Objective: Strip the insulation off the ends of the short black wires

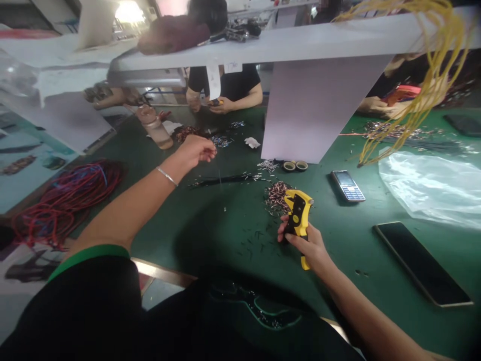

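Note:
My right hand [310, 245] is wrapped round the grip of a yellow and black wire stripper [298, 213], its head pointing up and away from me. Just behind the tool lies a heap of copper-coloured terminals [277, 196]. My left hand [201, 149] is raised over the far part of the green table, its fingers curled together. What the fingers hold, if anything, is too small to make out. Below that hand stretches a bundle of short black wires [229, 179] with bright ends. A small pile of silvery pieces [267, 165] sits beyond them.
Red and blue wire coils [75, 200] lie at left, a bottle [156, 128] behind. Two tape rolls [295, 165] rest by the white divider [308, 110]. At right are a keypad phone [347, 186], a smartphone [423, 263], a plastic bag [436, 188] and hanging yellow wires [432, 85]. Two people sit opposite.

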{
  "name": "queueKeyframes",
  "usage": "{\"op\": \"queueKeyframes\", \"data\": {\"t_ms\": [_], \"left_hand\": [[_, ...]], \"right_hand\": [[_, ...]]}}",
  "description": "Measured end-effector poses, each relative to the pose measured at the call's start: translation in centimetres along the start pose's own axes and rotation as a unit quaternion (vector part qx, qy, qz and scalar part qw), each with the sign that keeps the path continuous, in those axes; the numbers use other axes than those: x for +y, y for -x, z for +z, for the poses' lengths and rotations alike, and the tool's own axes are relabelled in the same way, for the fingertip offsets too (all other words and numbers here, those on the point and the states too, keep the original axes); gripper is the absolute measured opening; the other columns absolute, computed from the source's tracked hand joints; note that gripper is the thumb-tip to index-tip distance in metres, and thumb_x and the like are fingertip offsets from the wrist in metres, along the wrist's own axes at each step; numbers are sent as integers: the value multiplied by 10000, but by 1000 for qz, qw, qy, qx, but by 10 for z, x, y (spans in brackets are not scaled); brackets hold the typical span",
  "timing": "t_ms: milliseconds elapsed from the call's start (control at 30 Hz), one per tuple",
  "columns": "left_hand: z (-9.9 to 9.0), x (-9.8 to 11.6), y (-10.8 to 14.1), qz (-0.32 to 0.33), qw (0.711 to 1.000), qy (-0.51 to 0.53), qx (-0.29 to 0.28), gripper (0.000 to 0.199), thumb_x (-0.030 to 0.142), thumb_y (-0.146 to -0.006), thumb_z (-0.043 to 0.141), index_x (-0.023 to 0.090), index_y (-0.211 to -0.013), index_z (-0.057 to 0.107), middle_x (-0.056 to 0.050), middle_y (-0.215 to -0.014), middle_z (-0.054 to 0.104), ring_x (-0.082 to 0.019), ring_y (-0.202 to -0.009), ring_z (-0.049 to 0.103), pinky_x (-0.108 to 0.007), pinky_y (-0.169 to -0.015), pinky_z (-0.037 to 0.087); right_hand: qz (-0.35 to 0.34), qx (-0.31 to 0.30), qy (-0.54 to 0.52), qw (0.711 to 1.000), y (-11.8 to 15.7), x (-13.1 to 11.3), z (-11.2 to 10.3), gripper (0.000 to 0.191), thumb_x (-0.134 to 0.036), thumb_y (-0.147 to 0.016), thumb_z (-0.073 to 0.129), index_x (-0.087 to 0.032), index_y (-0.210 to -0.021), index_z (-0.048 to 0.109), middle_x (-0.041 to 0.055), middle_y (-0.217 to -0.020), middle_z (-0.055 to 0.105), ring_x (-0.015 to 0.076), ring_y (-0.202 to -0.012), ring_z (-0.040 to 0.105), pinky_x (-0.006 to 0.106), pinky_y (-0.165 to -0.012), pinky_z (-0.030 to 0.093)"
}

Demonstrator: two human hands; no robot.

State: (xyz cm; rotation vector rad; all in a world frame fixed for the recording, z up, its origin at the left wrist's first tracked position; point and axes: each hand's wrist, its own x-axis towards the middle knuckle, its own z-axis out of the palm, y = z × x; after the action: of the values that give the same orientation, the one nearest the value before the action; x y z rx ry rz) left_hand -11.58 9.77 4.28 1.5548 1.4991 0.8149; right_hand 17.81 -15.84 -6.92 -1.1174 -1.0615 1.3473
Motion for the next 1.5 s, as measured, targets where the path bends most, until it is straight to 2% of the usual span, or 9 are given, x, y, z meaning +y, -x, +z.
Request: {"op": "queueKeyframes", "data": {"t_ms": [267, 467, 567, 633, 767, 867, 1000, 1233, 1500], "left_hand": [[9, -76, 12, -78, 991, -109, -3, 143, 245, -690, 644, 127, -621, 602, -71, -484, 589, -150, -507, 585, -274, -535, 509], [20, -88, 40, 61, 965, -253, -41, 168, 147, -662, 656, 202, -799, 738, -26, -789, 698, -174, -836, 631, -273, -785, 474], [32, -91, 51, 265, 859, -428, -92, 314, 109, -764, 549, 233, -980, 739, -53, -1029, 682, -193, -966, 592, -304, -835, 448], [40, -93, 52, 339, 791, -498, -109, 322, 90, -794, 508, 216, -992, 728, -76, -1098, 653, -201, -983, 571, -306, -807, 443], [48, -94, 45, 378, 721, -563, -144, 235, 92, -818, 488, 156, -881, 706, -108, -935, 665, -226, -931, 562, -303, -696, 423], [47, -86, 40, 387, 698, -576, -178, 205, 95, -811, 495, 147, -789, 692, -117, -841, 671, -235, -890, 569, -300, -629, 395], [43, -66, 46, 352, 734, -548, -192, 194, 112, -764, 544, 209, -767, 712, -67, -795, 697, -221, -886, 586, -284, -670, 411], [54, -33, 73, 306, 883, -303, -187, 203, 269, -818, 568, 295, -847, 768, -13, -889, 741, -161, -846, 646, -263, -815, 457], [69, -27, 80, 340, 913, -169, -151, 167, 280, -803, 615, 298, -792, 780, -27, -852, 726, -157, -815, 657, -270, -791, 483]], "right_hand": [[8, 0, 29, 1000, 2, -5, 0, 356, -318, -747, 703, -184, -1058, 593, 54, -850, 654, 202, -697, 635, 372, -685, 513], [15, -8, 37, 999, 2, -8, 0, 371, -317, -746, 702, -186, -1072, 582, 62, -869, 650, 213, -711, 640, 394, -700, 519], [7, -11, 43, 999, 2, -7, 0, 373, -325, -751, 699, -188, -1078, 585, 60, -863, 648, 212, -707, 637, 397, -698, 522], [4, -12, 42, 999, 2, -6, -1, 378, -325, -743, 710, -189, -1075, 589, 60, -861, 651, 210, -706, 635, 393, -693, 524], [1, -15, 32, 999, 1, -4, -1, 385, -309, -726, 729, -192, -1069, 598, 53, -856, 654, 206, -703, 631, 379, -684, 519], [2, -12, 27, 1000, 1, 0, -2, 391, -299, -727, 727, -194, -1081, 598, 49, -863, 653, 205, -709, 634, 371, -687, 513], [1, -14, 18, 1000, -1, 3, -3, 393, -311, -734, 721, -197, -1090, 599, 50, -871, 659, 206, -714, 635, 373, -694, 515], [9, -38, -2, 999, -5, -5, -6, 448, -315, -710, 734, -196, -1115, 584, 53, -893, 659, 218, -729, 639, 409, -739, 521], [31, -61, -53, 996, -6, -13, -7, 480, -300, -668, 756, -184, -1110, 606, 50, -879, 674, 219, -720, 649, 400, -719, 524]]}}
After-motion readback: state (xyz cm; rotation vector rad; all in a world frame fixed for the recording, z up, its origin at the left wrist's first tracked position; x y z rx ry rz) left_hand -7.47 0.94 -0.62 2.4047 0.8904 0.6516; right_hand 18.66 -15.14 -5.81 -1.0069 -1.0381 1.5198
